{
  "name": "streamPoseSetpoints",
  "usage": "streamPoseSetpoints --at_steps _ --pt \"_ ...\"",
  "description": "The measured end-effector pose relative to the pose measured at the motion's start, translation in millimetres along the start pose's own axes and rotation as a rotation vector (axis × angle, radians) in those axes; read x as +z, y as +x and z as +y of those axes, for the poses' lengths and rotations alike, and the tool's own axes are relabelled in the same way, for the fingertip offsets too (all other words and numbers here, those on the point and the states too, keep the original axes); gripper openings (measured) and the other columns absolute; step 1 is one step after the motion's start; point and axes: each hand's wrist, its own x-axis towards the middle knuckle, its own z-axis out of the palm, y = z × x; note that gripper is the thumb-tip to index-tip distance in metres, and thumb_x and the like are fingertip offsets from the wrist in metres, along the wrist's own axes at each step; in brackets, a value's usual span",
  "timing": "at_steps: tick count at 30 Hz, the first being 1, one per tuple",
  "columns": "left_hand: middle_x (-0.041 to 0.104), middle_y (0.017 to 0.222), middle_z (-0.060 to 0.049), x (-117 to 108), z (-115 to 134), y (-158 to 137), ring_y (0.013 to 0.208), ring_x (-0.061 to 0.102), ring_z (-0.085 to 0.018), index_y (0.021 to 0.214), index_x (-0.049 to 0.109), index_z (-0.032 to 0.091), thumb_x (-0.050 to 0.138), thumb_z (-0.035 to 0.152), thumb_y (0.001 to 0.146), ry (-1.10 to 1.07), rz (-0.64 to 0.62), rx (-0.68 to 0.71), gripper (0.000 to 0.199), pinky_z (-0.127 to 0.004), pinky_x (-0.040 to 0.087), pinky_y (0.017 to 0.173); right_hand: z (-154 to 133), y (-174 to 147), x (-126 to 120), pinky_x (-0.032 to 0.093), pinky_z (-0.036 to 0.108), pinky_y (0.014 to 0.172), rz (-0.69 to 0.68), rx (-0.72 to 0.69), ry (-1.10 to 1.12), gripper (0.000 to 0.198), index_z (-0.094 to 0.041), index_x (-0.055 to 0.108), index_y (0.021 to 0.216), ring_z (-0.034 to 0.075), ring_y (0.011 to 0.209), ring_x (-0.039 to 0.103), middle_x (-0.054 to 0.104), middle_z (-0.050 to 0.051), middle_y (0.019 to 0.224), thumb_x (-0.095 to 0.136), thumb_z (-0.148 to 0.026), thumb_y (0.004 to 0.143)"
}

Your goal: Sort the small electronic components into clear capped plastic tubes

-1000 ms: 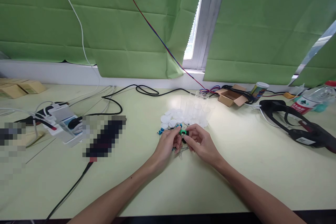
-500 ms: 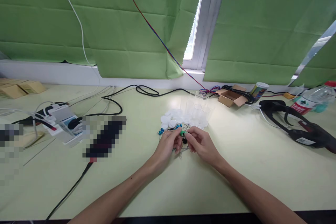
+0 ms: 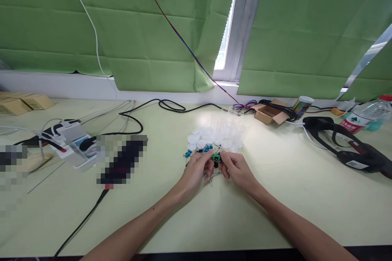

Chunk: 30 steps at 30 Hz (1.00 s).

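- I see the left hand (image 3: pixel 195 170) pinching a small green piece (image 3: pixel 216 158) at its left side.
- The right hand (image 3: pixel 237 167) pinches its right side.
- It's well back from the front edge of the desk (image 3: pixel 202 228).
- Clear cups (image 3: pixel 230 129) stand beyond.

Got two bare hands (image 3: pixel 196 167), one small green-and-black piece (image 3: pixel 216 158), one open brown cardboard box (image 3: pixel 266 117), one red-capped clear plastic bottle (image 3: pixel 353 123). Clear plastic tubes (image 3: pixel 230 131) and round white discs (image 3: pixel 192 147)? Several each, too overlapped to count tbh.
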Motion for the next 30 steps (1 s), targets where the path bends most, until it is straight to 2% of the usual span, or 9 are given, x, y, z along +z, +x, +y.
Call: streamPoseSetpoints --at_steps 5,7,9,12,21,26,30 --pt "0.042 0.044 0.000 0.1 2.6 0.0 0.043 0.041 -0.011 0.043 0.044 0.018 0.049 0.051 0.090 -0.003 0.033 0.002 0.058 -0.029 0.032 0.053 1.3 0.8 0.1 0.037 0.026 0.048 0.018 0.001 0.010 0.054 -0.019 0.051 0.060 0.011 0.043 0.043 0.050 -0.002 0.045 0.039 -0.055 0.099" --pt "0.041 0.043 0.000 -0.3 3.0 0.3 0.042 0.040 -0.011 0.043 0.044 0.018 0.048 0.050 0.090 0.006 0.051 0.008 0.058 -0.029 0.032 0.054 -0.2 0.3 -0.2 0.037 0.025 0.047 -0.001 -0.008 0.051 0.043 -0.019 0.053 0.071 0.011 0.044 0.044 0.051 -0.003 0.049 0.044 -0.052 0.098" --pt "0.042 0.044 0.000 -0.8 2.5 0.6 0.043 0.041 -0.011 0.043 0.044 0.018 0.047 0.050 0.091 0.007 0.059 0.012 0.058 -0.030 0.033 0.054 -2.0 -0.5 0.0 0.038 0.024 0.046 -0.033 0.003 0.100 0.028 -0.020 0.056 0.092 0.011 0.045 0.045 0.051 -0.006 0.052 0.051 -0.048 0.096" --pt "0.043 0.045 0.000 -1.8 1.2 0.9 0.044 0.041 -0.012 0.043 0.044 0.018 0.046 0.051 0.092 0.006 0.051 0.017 0.059 -0.030 0.034 0.056 -4.0 -1.4 0.8 0.040 0.023 0.046 -0.045 -0.004 0.129 0.024 -0.020 0.054 0.099 0.011 0.046 0.046 0.049 -0.007 0.054 0.056 -0.044 0.094" --pt "0.041 0.043 0.000 -1.9 -0.8 1.6 0.043 0.041 -0.012 0.042 0.044 0.018 0.048 0.051 0.091 0.008 0.031 0.001 0.059 -0.029 0.032 0.053 -5.3 -2.4 0.3 0.036 0.024 0.047 -0.059 -0.014 0.091 0.031 -0.020 0.052 0.081 0.011 0.045 0.043 0.047 -0.006 0.050 0.048 -0.046 0.098" --pt "0.041 0.043 0.000 -0.3 0.1 0.1 0.043 0.040 -0.011 0.041 0.044 0.018 0.046 0.051 0.092 0.019 0.011 0.008 0.061 -0.029 0.033 0.054 -3.4 -1.1 -0.1 0.036 0.025 0.050 -0.031 -0.028 0.007 0.048 -0.021 0.044 0.062 0.010 0.044 0.040 0.046 -0.005 0.045 0.041 -0.050 0.100" --pt "0.041 0.043 0.000 1.0 0.4 -0.8 0.043 0.040 -0.011 0.041 0.045 0.018 0.045 0.053 0.091 0.024 0.004 0.011 0.061 -0.029 0.032 0.054 -4.2 -0.4 0.0 0.040 0.027 0.054 -0.013 -0.009 -0.025 0.060 -0.021 0.046 0.053 0.012 0.044 0.044 0.047 -0.002 0.041 0.035 -0.059 0.098"
